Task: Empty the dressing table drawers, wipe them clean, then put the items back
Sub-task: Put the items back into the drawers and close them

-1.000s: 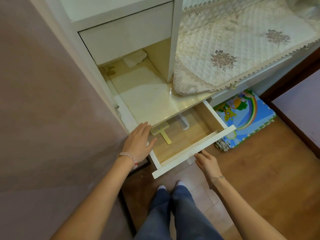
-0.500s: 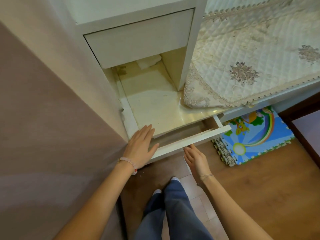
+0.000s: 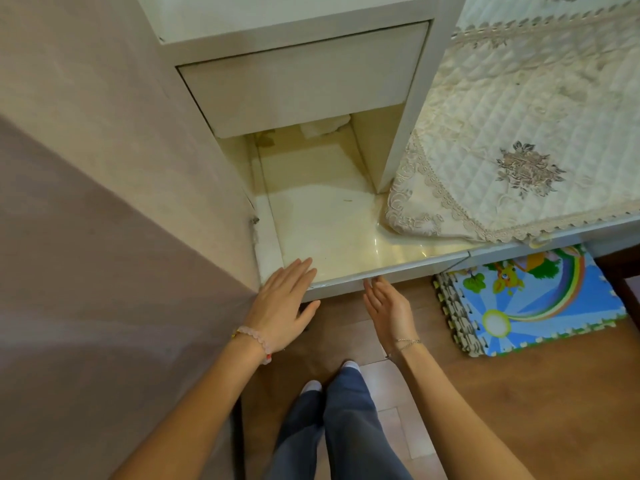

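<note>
At 12 o'clock a pale crumpled thing lies half hidden behind the upper drawer front; what it is cannot be told. At 2 o'clock the quilted cover runs off the top and right edges. At 3 o'clock the play mat passes partly under the tabletop edge.

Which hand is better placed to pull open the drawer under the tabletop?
Right. The right hand has fingertips at the lower edge of the shut drawer front; the left hand lies flat on the tabletop above.
</note>
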The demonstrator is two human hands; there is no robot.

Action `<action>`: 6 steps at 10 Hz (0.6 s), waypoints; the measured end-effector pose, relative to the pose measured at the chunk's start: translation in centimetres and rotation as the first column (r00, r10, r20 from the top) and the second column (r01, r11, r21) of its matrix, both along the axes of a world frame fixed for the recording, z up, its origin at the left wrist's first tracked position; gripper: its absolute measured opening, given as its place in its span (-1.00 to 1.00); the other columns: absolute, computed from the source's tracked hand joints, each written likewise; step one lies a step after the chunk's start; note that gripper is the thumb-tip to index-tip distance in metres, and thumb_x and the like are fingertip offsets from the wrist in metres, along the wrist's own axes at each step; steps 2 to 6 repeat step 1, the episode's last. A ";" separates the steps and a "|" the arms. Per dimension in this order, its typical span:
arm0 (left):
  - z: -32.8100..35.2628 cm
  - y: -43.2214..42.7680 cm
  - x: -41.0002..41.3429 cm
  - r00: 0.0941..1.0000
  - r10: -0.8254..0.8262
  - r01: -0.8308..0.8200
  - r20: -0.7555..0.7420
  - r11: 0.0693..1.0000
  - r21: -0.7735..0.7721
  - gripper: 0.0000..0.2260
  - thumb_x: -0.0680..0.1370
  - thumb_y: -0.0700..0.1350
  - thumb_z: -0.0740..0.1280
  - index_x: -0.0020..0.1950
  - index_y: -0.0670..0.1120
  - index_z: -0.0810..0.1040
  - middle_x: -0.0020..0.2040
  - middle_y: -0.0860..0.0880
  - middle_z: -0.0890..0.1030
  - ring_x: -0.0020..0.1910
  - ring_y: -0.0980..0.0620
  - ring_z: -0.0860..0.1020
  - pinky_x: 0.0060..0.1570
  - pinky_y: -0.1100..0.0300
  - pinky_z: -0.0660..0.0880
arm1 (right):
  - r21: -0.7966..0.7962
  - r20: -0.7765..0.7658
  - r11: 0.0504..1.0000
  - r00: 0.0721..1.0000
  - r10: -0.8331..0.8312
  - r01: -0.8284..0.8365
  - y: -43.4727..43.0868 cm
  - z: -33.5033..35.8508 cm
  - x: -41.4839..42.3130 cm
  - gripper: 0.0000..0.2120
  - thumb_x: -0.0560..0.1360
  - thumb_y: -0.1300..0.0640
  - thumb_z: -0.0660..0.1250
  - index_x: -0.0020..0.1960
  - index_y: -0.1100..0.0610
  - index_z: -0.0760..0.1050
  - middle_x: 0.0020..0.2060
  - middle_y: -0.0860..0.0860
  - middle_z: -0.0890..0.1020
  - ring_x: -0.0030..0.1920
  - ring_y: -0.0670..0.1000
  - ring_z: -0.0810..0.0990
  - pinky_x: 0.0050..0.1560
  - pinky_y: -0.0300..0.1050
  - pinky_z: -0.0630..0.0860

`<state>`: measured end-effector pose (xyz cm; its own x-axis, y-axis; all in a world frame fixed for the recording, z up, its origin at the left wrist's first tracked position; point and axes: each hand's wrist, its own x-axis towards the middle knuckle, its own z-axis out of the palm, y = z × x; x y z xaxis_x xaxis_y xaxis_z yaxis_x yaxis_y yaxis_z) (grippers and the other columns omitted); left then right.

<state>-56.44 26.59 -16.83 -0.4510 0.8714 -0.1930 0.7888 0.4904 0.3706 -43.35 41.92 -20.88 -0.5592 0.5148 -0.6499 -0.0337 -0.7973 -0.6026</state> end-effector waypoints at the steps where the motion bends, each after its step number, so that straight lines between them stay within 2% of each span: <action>1: 0.3 0.2 0.1 1.000 0.017 -0.017 0.004 1.000 -0.003 -0.36 0.51 0.22 -0.14 0.49 -0.08 0.20 0.52 -0.02 0.15 0.50 0.02 0.08 0.42 0.19 -0.14 | 0.015 0.032 0.999 0.999 0.035 -0.035 0.4 0.0 0.4 -0.52 0.59 0.24 0.10 0.47 0.28 0.09 0.38 0.19 0.36 0.37 0.08 0.36 0.40 -0.05 0.28; 6: 0.3 0.2 0.1 1.000 0.017 -0.017 0.004 1.000 -0.003 -0.36 0.51 0.22 -0.14 0.49 -0.08 0.20 0.52 -0.02 0.15 0.50 0.02 0.08 0.42 0.19 -0.14 | 0.015 0.032 0.999 0.999 0.035 -0.035 0.4 0.0 0.4 -0.52 0.59 0.24 0.10 0.47 0.28 0.09 0.38 0.19 0.36 0.37 0.08 0.36 0.40 -0.05 0.28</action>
